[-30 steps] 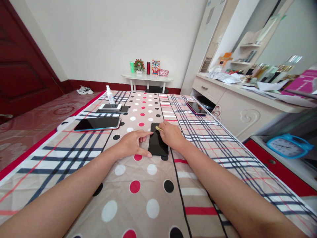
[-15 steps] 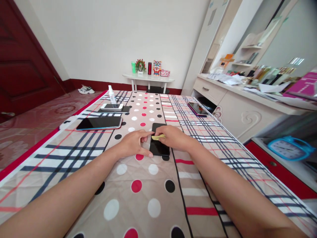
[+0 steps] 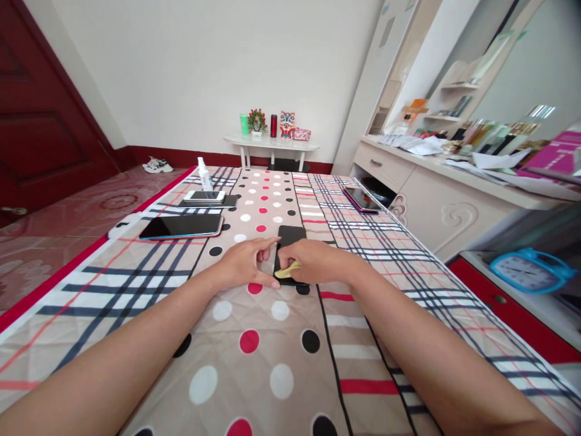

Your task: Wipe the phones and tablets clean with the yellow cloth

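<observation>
A black phone [image 3: 291,235] lies face up in the middle of the patterned bedspread [image 3: 281,339]. My left hand [image 3: 245,263] rests against its left edge, thumb and forefinger spread along that side. My right hand [image 3: 313,260] lies over the phone's near half and pinches a small yellow cloth [image 3: 287,271] against the screen. The lower part of the phone is hidden under that hand.
A large tablet [image 3: 180,226], a white phone on a dark one [image 3: 205,197] and a spray bottle [image 3: 204,174] lie at the left. Another phone [image 3: 361,198] sits at the right edge. A dresser [image 3: 436,200] and blue clock [image 3: 529,269] stand right.
My right hand has slid the yellow cloth from the phone's far end down toward its near end. My left hand has stayed at the phone's left edge.
</observation>
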